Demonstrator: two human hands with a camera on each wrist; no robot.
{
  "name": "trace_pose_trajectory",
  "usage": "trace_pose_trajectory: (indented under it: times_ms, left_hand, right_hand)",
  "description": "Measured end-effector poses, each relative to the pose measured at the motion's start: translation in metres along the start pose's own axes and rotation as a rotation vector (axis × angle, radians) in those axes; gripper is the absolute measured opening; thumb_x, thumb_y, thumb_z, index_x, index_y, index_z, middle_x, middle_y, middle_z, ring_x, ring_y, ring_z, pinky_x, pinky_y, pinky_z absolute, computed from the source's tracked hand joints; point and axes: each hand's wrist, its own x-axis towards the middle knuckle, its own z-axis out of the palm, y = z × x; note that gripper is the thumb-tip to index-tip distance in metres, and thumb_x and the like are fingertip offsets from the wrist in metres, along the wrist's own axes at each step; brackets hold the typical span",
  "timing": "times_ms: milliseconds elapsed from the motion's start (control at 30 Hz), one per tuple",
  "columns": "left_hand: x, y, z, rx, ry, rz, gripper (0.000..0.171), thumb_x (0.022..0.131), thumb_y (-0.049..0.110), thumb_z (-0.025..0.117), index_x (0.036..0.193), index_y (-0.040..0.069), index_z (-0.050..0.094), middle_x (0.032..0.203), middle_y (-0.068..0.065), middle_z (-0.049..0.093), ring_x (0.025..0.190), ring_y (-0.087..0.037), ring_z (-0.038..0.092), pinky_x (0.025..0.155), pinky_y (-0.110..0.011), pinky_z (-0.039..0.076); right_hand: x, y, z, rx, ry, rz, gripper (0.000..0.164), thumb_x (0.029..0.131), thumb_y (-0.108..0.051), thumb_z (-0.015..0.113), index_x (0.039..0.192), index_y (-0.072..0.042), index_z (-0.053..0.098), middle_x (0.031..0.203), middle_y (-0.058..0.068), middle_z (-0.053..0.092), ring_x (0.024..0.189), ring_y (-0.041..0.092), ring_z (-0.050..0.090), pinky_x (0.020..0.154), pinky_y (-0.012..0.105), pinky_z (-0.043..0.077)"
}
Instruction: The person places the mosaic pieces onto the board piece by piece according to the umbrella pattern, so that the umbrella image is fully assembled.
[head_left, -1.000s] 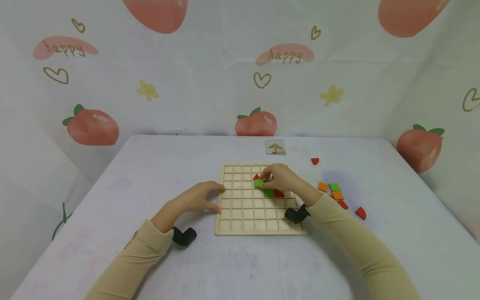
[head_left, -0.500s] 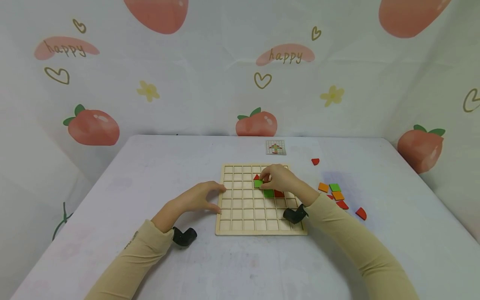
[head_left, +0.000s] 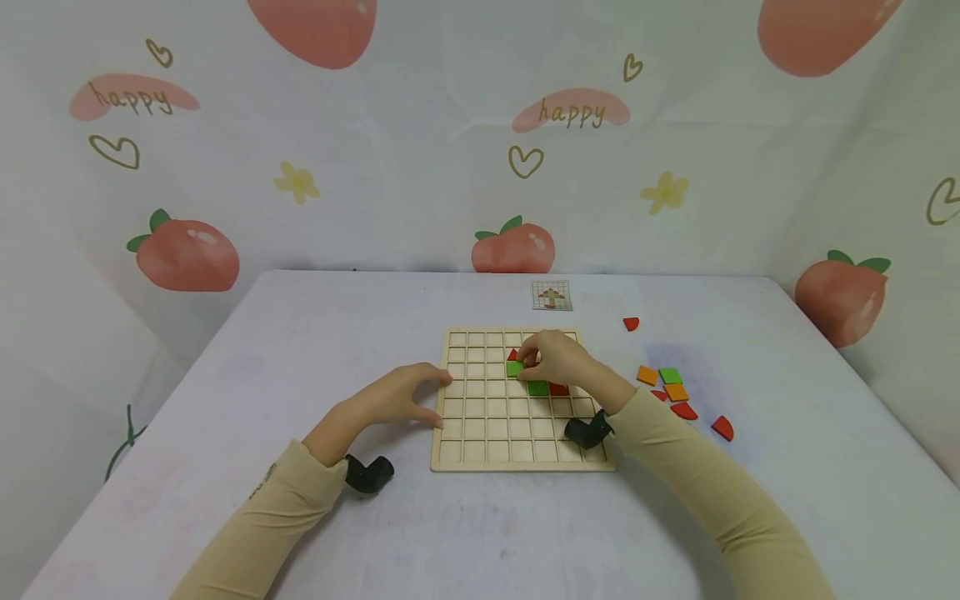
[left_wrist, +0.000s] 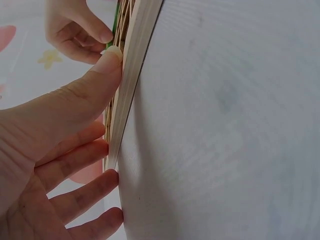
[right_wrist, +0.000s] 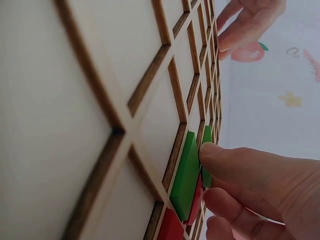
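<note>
A wooden grid board (head_left: 472,429) lies flat on the table. My left hand (head_left: 401,393) touches its left edge with thumb and fingers spread; the thumb (left_wrist: 107,62) rests at the rim in the left wrist view. Over the board's upper right part, my right hand (head_left: 562,362) pinches a green square tile (head_left: 513,369) with curled fingers. In the right wrist view the thumb lies against that tile (right_wrist: 207,172). A red triangle (head_left: 513,355) sits just above it. Another green square (head_left: 537,388) and a red piece (head_left: 558,389) occupy cells below. The hand hides some cells.
Behind the board lies a small pattern card (head_left: 551,295). To the right are orange tiles (head_left: 647,376), a green tile (head_left: 670,376) and red pieces (head_left: 684,411), with a red rounded piece (head_left: 723,428) apart. Another red piece (head_left: 632,323) lies farther back.
The green square in my right hand has shifted slightly left and now lies flatter over its cell. My left hand has stayed at the board's edge.
</note>
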Motion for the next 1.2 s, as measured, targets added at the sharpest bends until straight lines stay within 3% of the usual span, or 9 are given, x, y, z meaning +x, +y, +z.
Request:
trace_pose_trajectory:
  times_ms: [967,1200]
  left_hand:
    - [0.002,-0.002,0.002,0.000,0.000,-0.001,0.061,0.075,0.023,0.078,0.126,0.001,0.055,0.134,-0.015,0.054,0.131,-0.033,0.043,0.111,-0.047,0.035]
    - [0.001,-0.001,0.001,0.004,-0.002,0.002,0.061,0.075,0.023,0.078,0.127,0.001,0.054,0.135,-0.014,0.053,0.131,-0.032,0.043,0.112,-0.046,0.034]
  right_hand:
    - [-0.010,0.000,-0.011,0.074,0.019,-0.002,0.024,0.082,-0.020,0.071,0.101,-0.006,0.069,0.087,0.007,0.066,0.075,0.016,0.057,0.064,0.023,0.049]
    - [-0.019,0.014,-0.021,0.085,0.065,-0.024,0.024,0.084,-0.018,0.068,0.101,-0.002,0.067,0.088,0.010,0.065,0.075,0.019,0.059,0.068,0.028,0.052]
